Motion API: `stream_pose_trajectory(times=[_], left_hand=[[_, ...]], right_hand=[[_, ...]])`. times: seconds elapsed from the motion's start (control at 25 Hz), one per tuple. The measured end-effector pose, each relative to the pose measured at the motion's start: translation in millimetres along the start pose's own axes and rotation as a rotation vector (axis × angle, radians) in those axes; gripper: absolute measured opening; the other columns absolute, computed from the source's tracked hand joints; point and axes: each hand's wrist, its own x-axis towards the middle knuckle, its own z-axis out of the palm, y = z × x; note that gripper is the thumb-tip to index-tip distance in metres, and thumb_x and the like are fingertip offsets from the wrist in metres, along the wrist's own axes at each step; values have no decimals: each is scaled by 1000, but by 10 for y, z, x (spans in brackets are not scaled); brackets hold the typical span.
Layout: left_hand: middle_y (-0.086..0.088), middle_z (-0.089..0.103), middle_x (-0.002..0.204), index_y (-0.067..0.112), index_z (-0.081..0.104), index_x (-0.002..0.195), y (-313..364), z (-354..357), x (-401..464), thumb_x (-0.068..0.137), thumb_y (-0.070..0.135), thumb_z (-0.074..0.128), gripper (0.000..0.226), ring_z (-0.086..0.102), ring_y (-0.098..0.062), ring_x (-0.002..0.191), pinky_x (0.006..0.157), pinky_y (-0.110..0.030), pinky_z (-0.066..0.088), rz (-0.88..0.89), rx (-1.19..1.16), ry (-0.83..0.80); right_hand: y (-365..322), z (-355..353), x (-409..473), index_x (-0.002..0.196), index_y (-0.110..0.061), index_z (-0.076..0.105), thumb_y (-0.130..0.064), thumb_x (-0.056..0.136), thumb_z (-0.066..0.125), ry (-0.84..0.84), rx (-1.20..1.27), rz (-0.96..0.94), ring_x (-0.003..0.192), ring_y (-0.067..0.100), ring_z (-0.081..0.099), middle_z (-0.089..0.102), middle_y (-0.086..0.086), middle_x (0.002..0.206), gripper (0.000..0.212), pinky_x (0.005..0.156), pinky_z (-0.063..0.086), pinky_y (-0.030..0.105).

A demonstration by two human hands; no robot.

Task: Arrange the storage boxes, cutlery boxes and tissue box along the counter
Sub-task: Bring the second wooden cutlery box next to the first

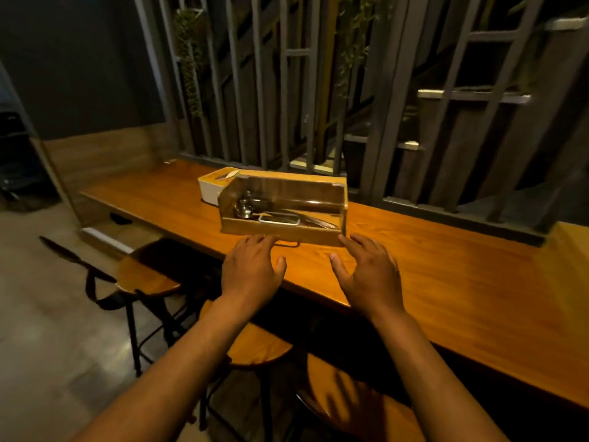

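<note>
A wooden cutlery box [283, 232] with a clear curved lid and a metal handle stands on the long wooden counter [446, 275]; metal cutlery shows inside. Behind its left end sits a white tissue box [208, 189] with a wooden top, a tissue poking out. My left hand [251, 269] hovers, fingers spread, with its fingertips at the box's front wall. At the box's front right corner my right hand [366, 269] is also spread, fingertips touching or nearly touching the corner. Neither hand grips anything.
A dark slatted metal screen [287, 90] with hanging plants rises right behind the counter. Round wooden stools [146, 275] with black metal frames stand under and in front of the counter's near edge. A tiled floor lies to the left.
</note>
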Motion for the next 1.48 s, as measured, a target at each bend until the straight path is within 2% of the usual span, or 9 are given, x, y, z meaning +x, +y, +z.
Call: stream_pose_trajectory(times=[0.28,0.48,0.6,0.76,0.92,1.12,1.32,1.4,1.48], left_hand=[[1,59,132,26,54,133,-650,-5,799,93,43,51,44,50,-21,125,93,-36,44,-35,63,30],[-2,59,133,28,50,136,-1337,37,1705,94,41,52,44,49,-23,126,98,-41,42,-121,23,23],[-7,61,132,28,48,140,-1681,133,2281,95,42,51,47,55,-30,122,96,-44,46,-234,-145,-23],[-10,63,129,21,57,132,-2069,437,2806,98,36,48,38,59,-31,116,98,-43,48,-353,-481,-269],[-11,69,110,21,66,110,-2189,686,2789,101,35,38,32,64,-26,101,93,-48,52,-341,-645,-418],[-3,71,104,25,67,113,-2178,681,2548,99,34,48,25,67,-23,96,87,-43,56,-330,-739,-406],[-2,74,104,27,74,100,-2353,590,2433,95,28,56,18,69,-23,91,66,-31,55,-456,-868,-436],[-1,69,116,33,68,101,-2423,637,2561,95,39,54,16,64,-22,102,78,-34,53,-420,-725,-318],[-3,60,131,30,58,123,-2414,692,2702,95,51,49,37,56,-26,120,93,-41,50,-371,-706,-278]], right_hand=[[-401,791,878,130,-31,59,-50,91,51,-39,41,-84,130,22,48,58,-3,136,44,106,40,50],[-763,1401,1454,137,-33,52,-49,94,50,-128,44,-77,141,21,34,48,-4,147,46,115,28,49],[-1008,1685,1735,139,-35,49,-53,93,47,-122,5,-33,144,23,29,43,-5,151,49,117,24,51],[-1226,2051,2053,146,-38,36,-55,96,42,-215,-158,9,148,21,17,30,-5,158,53,120,10,53],[-1161,2209,1995,146,-38,36,-56,97,36,-155,-241,29,147,20,23,35,-5,157,52,120,9,48],[-1263,2217,1965,132,-33,57,-66,82,21,19,-71,155,143,17,32,51,-5,146,69,119,11,53],[-1623,2271,1743,142,-38,44,-78,75,25,-85,-125,89,147,16,23,39,-9,154,80,118,-5,57],[-1639,2325,1730,146,-39,36,-86,73,27,-118,-244,89,149,19,17,32,-8,157,87,115,-9,58],[-1614,2363,1719,148,-39,29,-81,80,35,-126,-305,99,150,21,14,28,-7,159,80,116,-4,63]])
